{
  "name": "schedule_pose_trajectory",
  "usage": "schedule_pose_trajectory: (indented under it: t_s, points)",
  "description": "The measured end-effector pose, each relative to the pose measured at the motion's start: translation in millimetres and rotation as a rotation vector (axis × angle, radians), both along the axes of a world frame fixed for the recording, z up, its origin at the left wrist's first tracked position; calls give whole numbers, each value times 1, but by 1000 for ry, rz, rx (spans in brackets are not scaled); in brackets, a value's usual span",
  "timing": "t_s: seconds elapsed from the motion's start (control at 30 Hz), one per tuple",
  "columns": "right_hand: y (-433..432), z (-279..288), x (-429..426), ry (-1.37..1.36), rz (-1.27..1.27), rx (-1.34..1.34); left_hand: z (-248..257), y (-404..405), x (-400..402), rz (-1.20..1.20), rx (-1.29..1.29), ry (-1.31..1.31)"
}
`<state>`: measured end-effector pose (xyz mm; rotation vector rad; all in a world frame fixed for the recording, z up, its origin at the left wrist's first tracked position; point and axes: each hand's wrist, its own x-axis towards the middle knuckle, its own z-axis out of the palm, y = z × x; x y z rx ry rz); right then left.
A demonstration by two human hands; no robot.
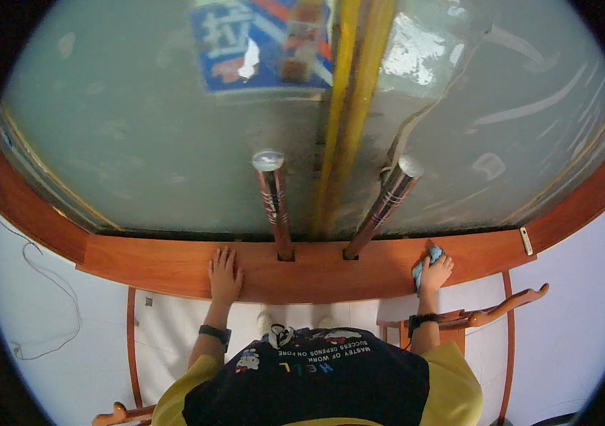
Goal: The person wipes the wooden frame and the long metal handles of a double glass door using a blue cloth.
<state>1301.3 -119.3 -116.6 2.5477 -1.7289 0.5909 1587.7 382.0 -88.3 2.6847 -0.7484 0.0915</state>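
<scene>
My left hand [223,277] lies palm down on a reddish-brown wooden ledge [148,266], left of the two door handles, with nothing in it. Well to the right, my right hand [435,273] presses a crumpled light-blue cloth [418,270] against the same ledge. Part of the cloth is hidden under the fingers. Between the hands, a left metal tube handle [274,199] and a right one [385,207] rise from dark notches in the ledge. Behind them stand glass door panels [148,133].
Yellow strips [353,96] run up where the panels meet. A blue sticker [228,48] bearing writing is on the left glass. A small pale bar-shaped object [526,241] rests at the ledge's right end. Wooden chair arms [510,309] stand behind on the right. A thin cable [76,306] hangs at left.
</scene>
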Motion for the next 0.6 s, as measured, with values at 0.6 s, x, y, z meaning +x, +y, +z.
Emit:
schedule_pose_trajectory:
  t_s: [0.6]
  points:
    - [242,11,149,-117,0,-16,3,59,45,-510,87,28]
